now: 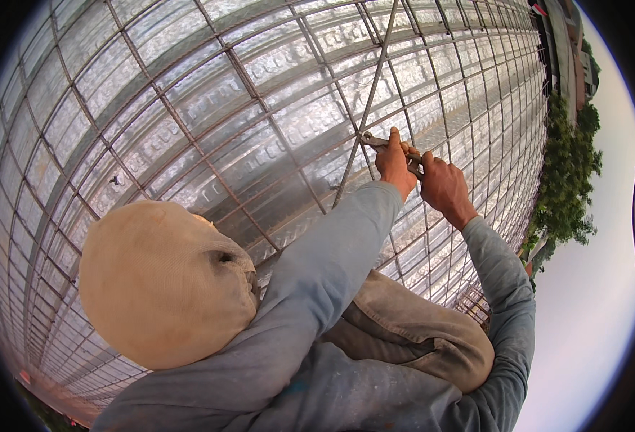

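Steel tying pincers (375, 140) reach to the left with their jaws at a crossing of thin rebar, where a diagonal bar (377, 75) passes over the mesh. My left hand (396, 167) is closed around the tool close behind the jaws, one finger pointing up. On the handle end, my right hand (445, 189) is wrapped round the grips. Whether the jaws bite on wire is too small to make out. Beneath the bars lies shiny corrugated metal decking (274, 155).
The rebar grid (162, 93) spreads across the decking on all sides. My bent knees in tan trousers (166, 288) fill the lower left and centre. Green trees (569, 173) and pale sky lie beyond the deck's right edge.
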Available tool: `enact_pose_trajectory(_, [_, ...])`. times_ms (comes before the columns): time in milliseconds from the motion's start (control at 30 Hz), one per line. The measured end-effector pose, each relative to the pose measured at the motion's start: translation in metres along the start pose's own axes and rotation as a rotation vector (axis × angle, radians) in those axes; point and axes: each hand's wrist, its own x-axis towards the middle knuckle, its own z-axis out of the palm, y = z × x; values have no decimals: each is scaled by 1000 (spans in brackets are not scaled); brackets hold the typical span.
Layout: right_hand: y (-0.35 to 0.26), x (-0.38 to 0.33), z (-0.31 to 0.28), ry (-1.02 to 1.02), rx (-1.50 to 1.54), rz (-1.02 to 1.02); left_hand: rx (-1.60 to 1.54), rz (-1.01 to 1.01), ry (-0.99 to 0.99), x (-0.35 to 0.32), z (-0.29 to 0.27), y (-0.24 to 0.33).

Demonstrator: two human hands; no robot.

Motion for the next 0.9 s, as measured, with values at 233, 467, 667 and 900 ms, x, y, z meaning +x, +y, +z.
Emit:
enact_pose_trajectory(233, [34,7,11,-1065,1424,433,85,-148,-288,-40,-24,25])
enact_pose_trajectory(467, [15,27,-55,-786,611,96,9,-81,-167,1,-17,12])
enact_pose_trajectory(667, [-31,10,-32,290,-252,-80,-110,-41,148,24,22,10])
enact_pose_trajectory(900, [26,37,-9,-1184,1171,307,179,-70,-14,-29,-8,13])
